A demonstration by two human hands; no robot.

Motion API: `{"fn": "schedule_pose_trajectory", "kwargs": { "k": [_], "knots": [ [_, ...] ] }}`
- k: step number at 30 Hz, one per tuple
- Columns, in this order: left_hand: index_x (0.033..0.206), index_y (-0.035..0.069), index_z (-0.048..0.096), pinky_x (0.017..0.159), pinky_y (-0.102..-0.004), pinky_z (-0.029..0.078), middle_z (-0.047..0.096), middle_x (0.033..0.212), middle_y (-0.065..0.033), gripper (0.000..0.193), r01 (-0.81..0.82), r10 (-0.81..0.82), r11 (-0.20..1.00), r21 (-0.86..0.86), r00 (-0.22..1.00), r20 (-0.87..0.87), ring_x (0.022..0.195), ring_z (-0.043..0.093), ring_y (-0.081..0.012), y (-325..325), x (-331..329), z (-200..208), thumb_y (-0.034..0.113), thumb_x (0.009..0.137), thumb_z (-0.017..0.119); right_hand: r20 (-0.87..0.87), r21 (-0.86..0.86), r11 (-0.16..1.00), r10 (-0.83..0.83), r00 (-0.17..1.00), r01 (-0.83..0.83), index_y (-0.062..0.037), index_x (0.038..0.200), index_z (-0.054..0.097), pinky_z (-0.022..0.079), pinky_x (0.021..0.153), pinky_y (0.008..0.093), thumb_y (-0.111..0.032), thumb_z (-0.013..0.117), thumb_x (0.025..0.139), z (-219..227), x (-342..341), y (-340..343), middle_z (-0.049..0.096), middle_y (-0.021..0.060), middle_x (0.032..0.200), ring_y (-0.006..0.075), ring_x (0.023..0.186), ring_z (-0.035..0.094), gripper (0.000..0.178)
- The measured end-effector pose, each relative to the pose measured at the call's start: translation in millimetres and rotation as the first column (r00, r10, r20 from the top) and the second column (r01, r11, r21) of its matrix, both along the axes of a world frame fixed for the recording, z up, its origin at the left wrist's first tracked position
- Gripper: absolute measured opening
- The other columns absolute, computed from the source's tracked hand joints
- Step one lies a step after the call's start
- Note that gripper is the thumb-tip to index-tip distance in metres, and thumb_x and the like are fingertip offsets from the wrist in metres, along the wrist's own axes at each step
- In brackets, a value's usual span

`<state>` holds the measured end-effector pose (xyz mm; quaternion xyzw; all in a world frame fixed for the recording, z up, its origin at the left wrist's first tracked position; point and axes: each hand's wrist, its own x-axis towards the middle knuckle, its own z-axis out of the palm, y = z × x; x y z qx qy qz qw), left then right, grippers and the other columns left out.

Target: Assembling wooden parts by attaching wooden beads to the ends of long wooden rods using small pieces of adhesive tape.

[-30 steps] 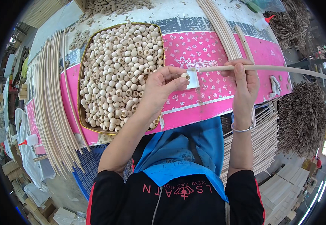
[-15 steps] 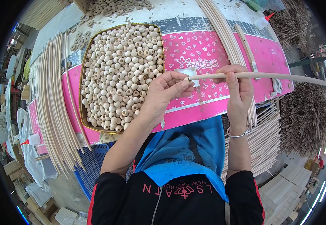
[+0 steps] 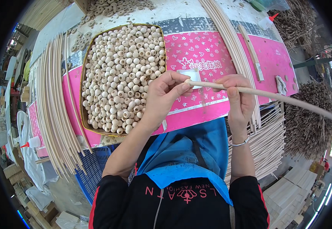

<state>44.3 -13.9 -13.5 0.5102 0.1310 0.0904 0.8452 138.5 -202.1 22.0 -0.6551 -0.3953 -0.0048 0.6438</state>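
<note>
Between the thumb and fingers of my left hand (image 3: 168,91) is a small pale wooden bead (image 3: 188,81). My right hand (image 3: 241,95) is closed around a long wooden rod (image 3: 284,98) a short way from its left end. That end meets the bead; how deep it sits inside is too small to tell. The rod slopes down to the right, past the table's edge. Just behind the bead lies a small white dish (image 3: 195,74). Left of my left hand stands a tray (image 3: 82,114) heaped with drilled wooden beads (image 3: 122,76).
Bundles of long rods (image 3: 55,110) lie at the left and more rods (image 3: 227,34) at the back right. A flat wooden strip (image 3: 251,51), a cloth (image 3: 281,85) and a red-tipped glue bottle (image 3: 267,23) are to the right. Wooden rings (image 3: 108,7) are scattered at the back.
The rod's far right end has swung downward, and its left end now meets the bead, whose dark hole no longer shows. Both hands have shifted slightly left.
</note>
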Motion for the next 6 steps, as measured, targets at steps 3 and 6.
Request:
{"fn": "schedule_pose_trajectory", "kwargs": {
  "k": [3, 6],
  "knots": [
    [0.111, -0.003, 0.063, 0.081, -0.0259, 0.056, 0.07, 0.097, -0.0093, 0.015, 0.037, -0.055, 0.948, 0.317, 0.997, 0.049, 0.088, 0.069, -0.0127, 6.0, -3.1, 0.7, 0.003, 0.097, 0.065, -0.079, 0.076, 0.996, -0.036, 0.996, 0.042, -0.0006, 0.105, 0.059, 0.056, 0.078, 0.0319, -0.019, 0.054, 0.105, -8.7, -3.7, 2.7, 0.064, 0.0142, 0.099, 0.0203, 0.087, 0.065, 0.019],
    [0.111, -0.002, 0.065, 0.079, -0.0242, 0.055, 0.072, 0.092, -0.0076, 0.015, -0.06, 0.035, 0.95, 0.305, 0.995, 0.089, 0.087, 0.068, -0.0115, -5.1, -3.8, 1.2, 0.004, 0.097, 0.065, -0.05, 0.196, 0.969, -0.147, 0.988, 0.154, -0.001, 0.11, 0.058, 0.057, 0.082, 0.0341, -0.022, 0.057, 0.104, -21.8, -16.5, 9.2, 0.065, 0.0145, 0.101, 0.0223, 0.09, 0.067, 0.021]
  ]
}}
